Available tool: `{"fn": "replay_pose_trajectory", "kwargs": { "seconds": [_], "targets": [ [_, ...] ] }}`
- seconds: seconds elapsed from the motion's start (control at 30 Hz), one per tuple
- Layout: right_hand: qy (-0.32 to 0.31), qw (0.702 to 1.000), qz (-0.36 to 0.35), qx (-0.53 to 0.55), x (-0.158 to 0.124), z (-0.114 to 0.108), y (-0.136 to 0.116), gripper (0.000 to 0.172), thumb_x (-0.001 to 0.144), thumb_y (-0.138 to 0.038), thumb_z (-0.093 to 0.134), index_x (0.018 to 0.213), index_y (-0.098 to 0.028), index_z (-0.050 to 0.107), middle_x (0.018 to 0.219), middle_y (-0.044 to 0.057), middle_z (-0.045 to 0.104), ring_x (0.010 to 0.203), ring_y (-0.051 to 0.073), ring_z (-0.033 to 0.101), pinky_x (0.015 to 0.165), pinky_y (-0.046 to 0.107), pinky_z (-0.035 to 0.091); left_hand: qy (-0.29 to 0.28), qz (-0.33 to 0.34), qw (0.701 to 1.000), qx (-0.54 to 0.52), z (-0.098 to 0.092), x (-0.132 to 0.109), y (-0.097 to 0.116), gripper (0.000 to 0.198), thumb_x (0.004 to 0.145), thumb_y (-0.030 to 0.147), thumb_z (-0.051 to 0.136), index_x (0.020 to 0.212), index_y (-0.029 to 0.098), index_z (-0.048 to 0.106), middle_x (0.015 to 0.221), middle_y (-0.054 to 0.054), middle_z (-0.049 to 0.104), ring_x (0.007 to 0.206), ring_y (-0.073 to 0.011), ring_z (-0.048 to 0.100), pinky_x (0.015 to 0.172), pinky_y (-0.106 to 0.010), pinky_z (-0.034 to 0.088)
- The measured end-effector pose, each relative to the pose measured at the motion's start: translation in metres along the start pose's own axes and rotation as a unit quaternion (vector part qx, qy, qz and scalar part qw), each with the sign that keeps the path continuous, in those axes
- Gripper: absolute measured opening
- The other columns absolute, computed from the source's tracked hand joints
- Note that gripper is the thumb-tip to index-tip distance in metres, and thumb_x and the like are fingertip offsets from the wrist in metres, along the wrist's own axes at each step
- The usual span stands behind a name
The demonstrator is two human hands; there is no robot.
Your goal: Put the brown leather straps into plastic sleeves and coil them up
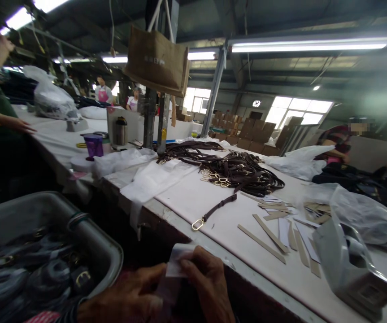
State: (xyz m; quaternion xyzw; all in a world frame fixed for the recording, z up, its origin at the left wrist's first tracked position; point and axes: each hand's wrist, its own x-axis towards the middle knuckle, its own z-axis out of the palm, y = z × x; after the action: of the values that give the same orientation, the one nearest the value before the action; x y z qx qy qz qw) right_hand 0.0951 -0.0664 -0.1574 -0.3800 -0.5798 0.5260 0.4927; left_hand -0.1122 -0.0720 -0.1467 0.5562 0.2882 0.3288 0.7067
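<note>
Low in the middle of the head view, a small white translucent sheet (179,262) is between my hands, over the table's front edge. My right hand (210,280) pinches its upper right part between thumb and bent fingers. My left hand (122,294), somewhat blurred, is closed at the sheet's left edge. Below them the sheet fades into shadow, so its lower end is hard to make out. On the table just beyond lies one dark brown strap (219,207) with a gold oval ring (197,224).
A grey bin (112,251) of wrapped straps stands at left. On the white table (183,197) are a strap pile (240,172), cardboard strips (262,242), a tape dispenser (351,269) and plastic bags (364,215). A brown bag (158,60) hangs overhead; co-workers stand around.
</note>
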Motion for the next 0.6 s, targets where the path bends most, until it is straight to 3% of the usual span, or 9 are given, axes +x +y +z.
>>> {"fn": "replay_pose_trajectory", "kwargs": {
  "seconds": [0.1, 0.17, 0.23, 0.33, 0.5, 0.6],
  "targets": [
    [-0.05, 0.991, -0.077, -0.102, -0.002, 0.007, 0.014, 0.025, 0.093, -0.038, 0.063, 0.084, -0.017, 0.073, 0.083, 0.004, 0.065, 0.077, 0.019, 0.057, 0.069, 0.027, 0.043, 0.035, 0.043, 0.998, 0.009, -0.002, 0.022, 0.001, 0.032, 0.088, 0.045, 0.072, 0.108, 0.02, 0.076, 0.099, -0.006, 0.071, 0.094, -0.0239, 0.064, 0.08, -0.031, 0.053],
    [-0.075, 0.979, -0.123, -0.147, -0.003, 0.009, 0.027, 0.026, 0.096, -0.036, 0.057, 0.083, -0.017, 0.07, 0.084, 0.004, 0.063, 0.075, 0.018, 0.056, 0.068, 0.027, 0.041, 0.086, 0.047, 0.995, -0.013, -0.003, 0.037, -0.003, 0.03, 0.085, 0.043, 0.075, 0.097, 0.016, 0.076, 0.082, -0.004, 0.069, 0.071, -0.0174, 0.061, 0.064, -0.026, 0.05],
    [-0.059, 0.972, -0.139, -0.179, -0.003, 0.008, 0.039, 0.028, 0.097, -0.034, 0.054, 0.079, -0.017, 0.066, 0.079, 0.003, 0.059, 0.07, 0.016, 0.054, 0.063, 0.027, 0.038, 0.133, 0.047, 0.99, -0.028, -0.003, 0.049, -0.007, 0.028, 0.08, 0.04, 0.079, 0.093, 0.016, 0.075, 0.072, -0.003, 0.068, 0.059, -0.0153, 0.059, 0.055, -0.025, 0.048],
    [-0.023, 0.978, -0.106, -0.177, -0.005, 0.002, 0.041, 0.026, 0.096, -0.037, 0.059, 0.079, -0.018, 0.067, 0.075, 0.001, 0.059, 0.069, 0.015, 0.054, 0.064, 0.026, 0.039, 0.171, 0.053, 0.984, -0.012, -0.002, 0.055, -0.007, 0.027, 0.08, 0.038, 0.079, 0.094, 0.015, 0.077, 0.072, -0.005, 0.073, 0.058, -0.0158, 0.061, 0.056, -0.025, 0.048],
    [-0.001, 0.995, 0.001, -0.104, -0.004, -0.005, 0.009, 0.031, 0.094, -0.05, 0.062, 0.102, -0.021, 0.073, 0.092, 0.002, 0.068, 0.09, 0.022, 0.062, 0.081, 0.028, 0.047, 0.183, 0.088, 0.976, 0.077, -0.001, 0.05, 0.002, 0.018, 0.082, 0.031, 0.076, 0.088, 0.015, 0.079, 0.076, -0.004, 0.075, 0.071, -0.018, 0.066, 0.07, -0.026, 0.051],
    [0.041, 0.997, -0.014, -0.071, 0.003, -0.006, -0.004, 0.03, 0.092, -0.048, 0.066, 0.107, -0.023, 0.072, 0.092, 0.002, 0.066, 0.089, 0.021, 0.062, 0.08, 0.029, 0.048, 0.16, 0.091, 0.977, 0.107, 0.001, 0.049, 0.0, 0.016, 0.083, 0.03, 0.075, 0.085, 0.015, 0.075, 0.078, -0.002, 0.074, 0.075, -0.0184, 0.067, 0.071, -0.026, 0.05]
  ]
}}
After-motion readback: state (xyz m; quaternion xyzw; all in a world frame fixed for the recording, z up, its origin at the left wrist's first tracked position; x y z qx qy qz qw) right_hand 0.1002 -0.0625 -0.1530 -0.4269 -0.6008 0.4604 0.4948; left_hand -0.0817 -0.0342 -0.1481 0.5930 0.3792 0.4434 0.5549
